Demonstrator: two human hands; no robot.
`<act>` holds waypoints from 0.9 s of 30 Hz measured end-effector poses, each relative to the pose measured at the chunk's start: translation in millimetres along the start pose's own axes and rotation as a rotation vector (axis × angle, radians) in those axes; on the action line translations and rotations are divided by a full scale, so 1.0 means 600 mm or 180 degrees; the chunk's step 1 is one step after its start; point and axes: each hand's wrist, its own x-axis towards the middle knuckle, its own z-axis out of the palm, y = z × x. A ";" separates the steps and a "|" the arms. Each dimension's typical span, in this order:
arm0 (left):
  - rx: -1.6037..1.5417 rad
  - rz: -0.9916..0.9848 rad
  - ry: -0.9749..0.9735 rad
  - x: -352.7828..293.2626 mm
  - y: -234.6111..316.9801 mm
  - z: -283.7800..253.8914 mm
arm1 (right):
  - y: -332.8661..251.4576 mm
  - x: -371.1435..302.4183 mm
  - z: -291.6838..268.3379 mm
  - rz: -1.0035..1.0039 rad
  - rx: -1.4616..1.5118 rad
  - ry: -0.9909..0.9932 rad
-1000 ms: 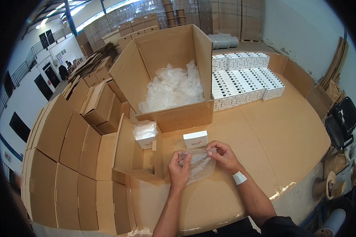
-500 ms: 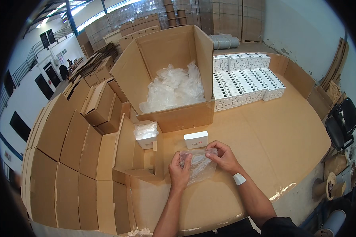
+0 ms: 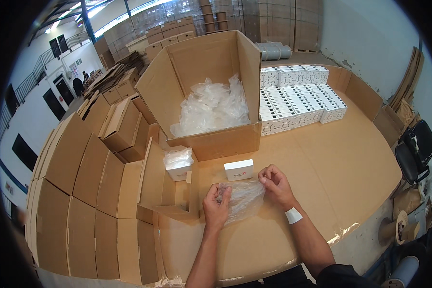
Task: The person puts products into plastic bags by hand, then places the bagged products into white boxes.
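A clear plastic bag (image 3: pixel 242 199) is stretched between my two hands above the cardboard-covered table. My left hand (image 3: pixel 217 206) pinches its left edge between thumb and fingers. At the upper right corner of the bag, my right hand (image 3: pixel 276 186) is closed in a pinch on it. Just beyond the bag stands a small white box (image 3: pixel 239 170) with a small red mark on its front. To the left, an open cardboard carton (image 3: pixel 161 192) holds white boxes with clear plastic bags (image 3: pixel 178 157) on top.
A large open carton (image 3: pixel 216 142) at the back holds a heap of clear plastic bags (image 3: pixel 211 108). Right of it, rows of white boxes (image 3: pixel 297 103) are stacked on the table (image 3: pixel 321 168). Brown cartons (image 3: pixel 81 221) stand along the left. A black chair (image 3: pixel 414 149) is at the far right.
My right hand has moved a little to the right and up, drawing the bag's edge out wider. My left hand has stayed almost in place.
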 end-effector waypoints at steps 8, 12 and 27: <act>0.0002 0.0112 0.0449 -0.001 -0.017 0.002 | 0.015 -0.015 0.058 0.0366 -0.0292 0.0019; -0.0404 -0.0331 0.0321 -0.003 -0.014 0.009 | 0.038 -0.020 0.072 0.0321 -0.0938 0.0552; -0.0330 -0.0104 -0.0466 -0.016 0.002 0.026 | -0.014 -0.013 0.057 -0.1255 -0.2339 0.0428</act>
